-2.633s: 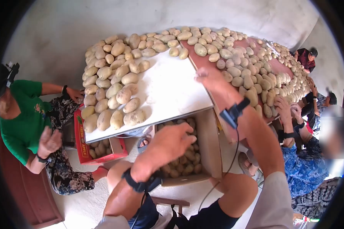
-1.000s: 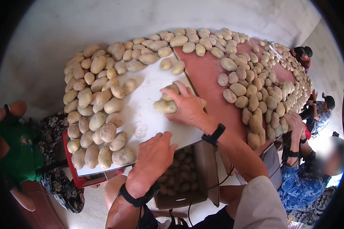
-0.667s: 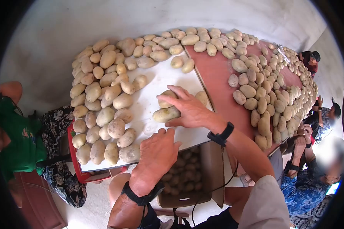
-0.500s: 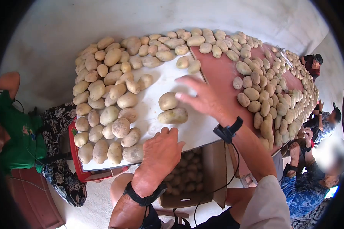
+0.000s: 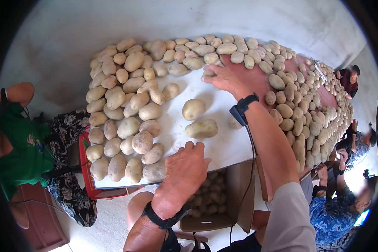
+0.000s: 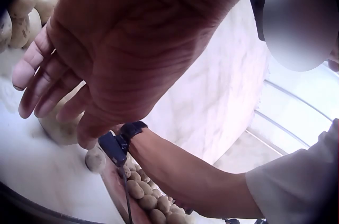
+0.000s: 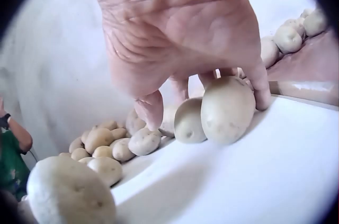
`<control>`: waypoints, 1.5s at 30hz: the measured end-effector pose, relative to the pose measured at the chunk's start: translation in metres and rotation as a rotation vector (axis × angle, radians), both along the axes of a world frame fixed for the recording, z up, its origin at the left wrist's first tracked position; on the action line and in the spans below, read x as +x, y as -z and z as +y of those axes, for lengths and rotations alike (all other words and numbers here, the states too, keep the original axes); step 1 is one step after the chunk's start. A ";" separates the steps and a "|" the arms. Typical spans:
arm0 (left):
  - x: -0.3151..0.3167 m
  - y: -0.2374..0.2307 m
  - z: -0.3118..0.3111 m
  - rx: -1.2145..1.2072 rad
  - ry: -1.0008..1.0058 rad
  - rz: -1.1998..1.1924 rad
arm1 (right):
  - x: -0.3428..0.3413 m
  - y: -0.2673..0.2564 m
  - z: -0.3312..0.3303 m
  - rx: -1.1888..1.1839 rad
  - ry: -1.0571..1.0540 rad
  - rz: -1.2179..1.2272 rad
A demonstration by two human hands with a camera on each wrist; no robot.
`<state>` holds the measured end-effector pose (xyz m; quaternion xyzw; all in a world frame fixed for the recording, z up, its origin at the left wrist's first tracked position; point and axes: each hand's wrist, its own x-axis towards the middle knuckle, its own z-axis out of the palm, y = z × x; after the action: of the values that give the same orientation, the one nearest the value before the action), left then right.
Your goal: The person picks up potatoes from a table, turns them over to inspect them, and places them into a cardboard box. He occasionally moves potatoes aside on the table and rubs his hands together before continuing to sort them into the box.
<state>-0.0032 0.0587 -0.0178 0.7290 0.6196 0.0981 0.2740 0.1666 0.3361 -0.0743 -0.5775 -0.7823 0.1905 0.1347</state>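
My right hand (image 5: 224, 80) reaches over the far part of a white board (image 5: 222, 151). Its fingers curl behind two pale potatoes, a rounded one (image 7: 228, 110) and a darker one (image 7: 189, 123), while the thumb stays apart to the left in the right wrist view. Nearer me on the board lie a roundish potato (image 5: 193, 109) and a longer one (image 5: 201, 129); a smaller potato (image 5: 234, 123) is partly hidden by my wrist device. My left hand (image 5: 185, 170), fingers loose and holding nothing, hovers at the board's front edge.
Potatoes (image 5: 130, 126) cover the board's left side; a large pile (image 5: 306, 113) spreads over the reddish table on the right. Below the board, a cardboard box (image 5: 239, 189) holds potatoes. A red box (image 5: 88, 176) stands left. Other people sit on both sides.
About a second ago my right hand held potatoes in the board's middle. It has let them go and moved to two potatoes farther back. The left hand stays near the front edge.
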 end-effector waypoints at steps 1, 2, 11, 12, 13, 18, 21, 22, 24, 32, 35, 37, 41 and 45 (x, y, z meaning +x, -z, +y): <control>-0.001 0.000 0.000 -0.005 -0.007 0.000 | 0.001 -0.010 -0.006 -0.119 -0.093 0.017; -0.001 -0.001 0.001 -0.011 -0.011 0.000 | 0.001 -0.020 -0.012 -0.239 -0.183 0.033; -0.003 0.002 0.005 -0.029 0.022 -0.044 | -0.003 -0.017 0.040 0.133 0.082 0.043; -0.002 0.003 0.005 -0.028 0.029 -0.048 | 0.003 -0.011 0.048 0.134 0.088 0.038; -0.002 0.003 0.004 -0.041 0.038 -0.052 | 0.011 -0.006 0.056 0.255 0.144 0.025; -0.001 -0.002 0.001 -0.084 0.103 -0.012 | 0.061 -0.009 0.083 0.457 0.378 -0.076; -0.003 -0.002 0.000 -0.097 0.148 0.005 | 0.093 -0.004 0.097 0.408 0.443 -0.019; -0.004 -0.003 0.001 -0.108 0.156 0.009 | 0.097 -0.009 0.097 0.347 0.440 -0.008; -0.005 -0.003 0.002 -0.124 0.163 0.016 | 0.100 -0.008 0.104 0.282 0.438 0.005; -0.006 -0.002 0.001 -0.167 0.214 0.022 | 0.063 -0.011 0.114 0.117 0.237 -0.097; -0.007 -0.003 0.001 -0.153 0.206 0.017 | 0.048 -0.019 0.111 0.096 0.324 -0.251; -0.007 -0.002 0.001 -0.141 0.205 0.024 | 0.056 -0.017 0.117 0.062 0.344 -0.225; -0.007 0.000 0.002 -0.151 0.203 0.030 | 0.072 -0.053 0.107 -0.133 0.200 0.116; -0.004 0.001 0.005 -0.154 0.204 0.040 | 0.112 -0.059 0.106 0.129 0.435 0.021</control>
<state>-0.0068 0.0632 -0.0185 0.7667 0.5533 0.0075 0.3255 0.2784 0.4422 -0.0151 -0.7208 -0.6485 0.1125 0.2174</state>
